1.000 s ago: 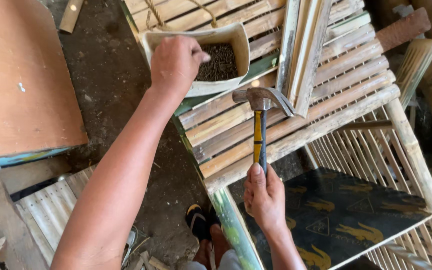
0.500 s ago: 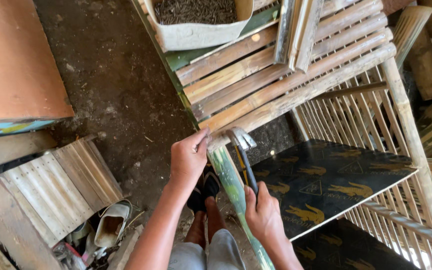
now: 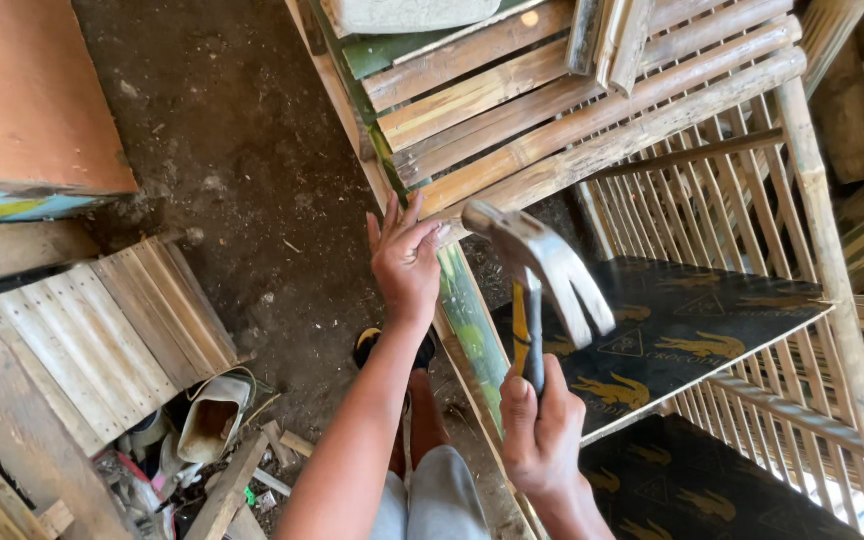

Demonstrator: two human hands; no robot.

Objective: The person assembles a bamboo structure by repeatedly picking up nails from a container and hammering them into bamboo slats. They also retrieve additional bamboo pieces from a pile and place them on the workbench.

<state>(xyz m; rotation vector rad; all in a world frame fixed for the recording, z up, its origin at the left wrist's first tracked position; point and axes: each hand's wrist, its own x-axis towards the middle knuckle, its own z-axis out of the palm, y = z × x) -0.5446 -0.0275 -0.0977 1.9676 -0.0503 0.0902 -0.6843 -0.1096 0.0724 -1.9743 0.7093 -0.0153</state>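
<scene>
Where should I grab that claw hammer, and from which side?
Take the claw hammer low on its black and yellow handle, coming from below, as the right hand does. The steel head points up and away, so the handle end is the free part. The left hand rests at the bamboo frame.

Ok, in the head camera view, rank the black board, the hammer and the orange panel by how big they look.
1. Black board, largest.
2. Orange panel, though the picture's edge cuts it off, so unsure.
3. Hammer, smallest, even though it is close to the camera, in the right hand.
</scene>
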